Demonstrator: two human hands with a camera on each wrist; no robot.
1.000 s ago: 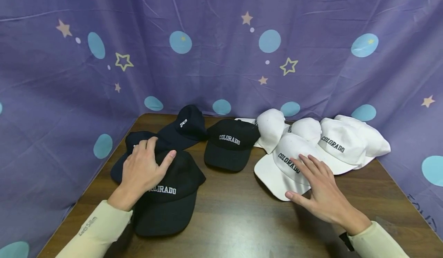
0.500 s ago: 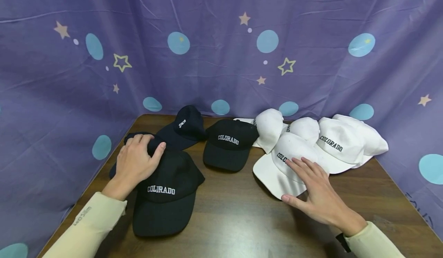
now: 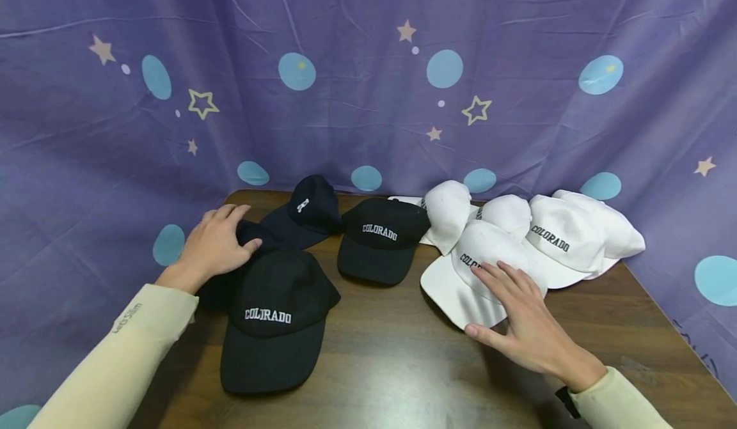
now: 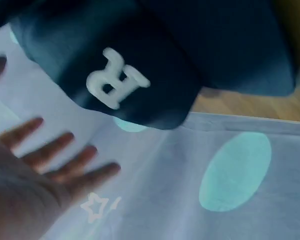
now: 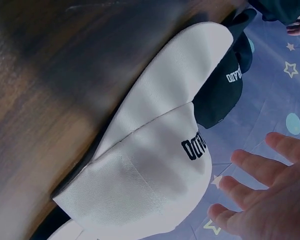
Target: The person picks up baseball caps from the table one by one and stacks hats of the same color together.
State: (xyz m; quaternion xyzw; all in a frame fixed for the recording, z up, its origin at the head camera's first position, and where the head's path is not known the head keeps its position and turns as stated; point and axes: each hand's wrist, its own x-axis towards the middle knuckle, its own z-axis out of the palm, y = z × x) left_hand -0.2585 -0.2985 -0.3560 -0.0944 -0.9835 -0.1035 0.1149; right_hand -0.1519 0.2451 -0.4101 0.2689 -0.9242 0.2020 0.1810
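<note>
My left hand [image 3: 213, 247] hovers at the back left, fingers spread, over a navy cap [image 4: 140, 50] with a white raised letter on its front. In the left wrist view the fingers are apart from that cap. In front of it lies a black baseball cap [image 3: 276, 339] lettered COLORADO, brim toward me. My right hand [image 3: 532, 327] is held with fingers extended beside the nearest white cap [image 5: 140, 165], partly covering its black lettering in the head view. The right wrist view shows a gap between these fingers and the cap's crown.
Another navy cap [image 3: 311, 208] and a second black COLORADO cap [image 3: 377, 243] stand at the back of the wooden table [image 3: 391, 365]. Several white caps, among them a COLORADO one [image 3: 567, 234], crowd the back right. A purple curtain [image 3: 357, 116] surrounds the table's back and sides.
My left hand has moved left and slightly back, uncovering the lettering and crown of the near black cap. The right hand stays almost where it was.
</note>
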